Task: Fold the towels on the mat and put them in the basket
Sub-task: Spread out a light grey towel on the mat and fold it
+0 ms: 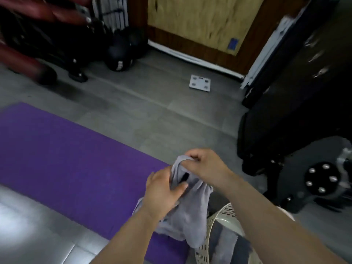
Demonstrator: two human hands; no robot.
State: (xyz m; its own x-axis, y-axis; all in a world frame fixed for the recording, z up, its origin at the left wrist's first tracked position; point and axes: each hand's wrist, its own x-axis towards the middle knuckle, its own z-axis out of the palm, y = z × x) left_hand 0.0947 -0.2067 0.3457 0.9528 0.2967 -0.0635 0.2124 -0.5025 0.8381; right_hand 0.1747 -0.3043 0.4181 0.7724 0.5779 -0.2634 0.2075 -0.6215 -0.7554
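Grey towel (187, 214) hangs bunched over the purple mat's (66, 149) right edge, just left of the white basket (203, 246). The right hand (207, 164) pinches its top; the left hand (162, 191) grips its side.

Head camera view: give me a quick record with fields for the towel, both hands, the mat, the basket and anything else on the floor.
towel: grey towel, bunched, held up in the air
left hand: grips the towel's side
right hand: pinches its top edge
mat: purple, flat on the floor
basket: white lattice, grey cloth inside
other: white scale on the floor, farther off
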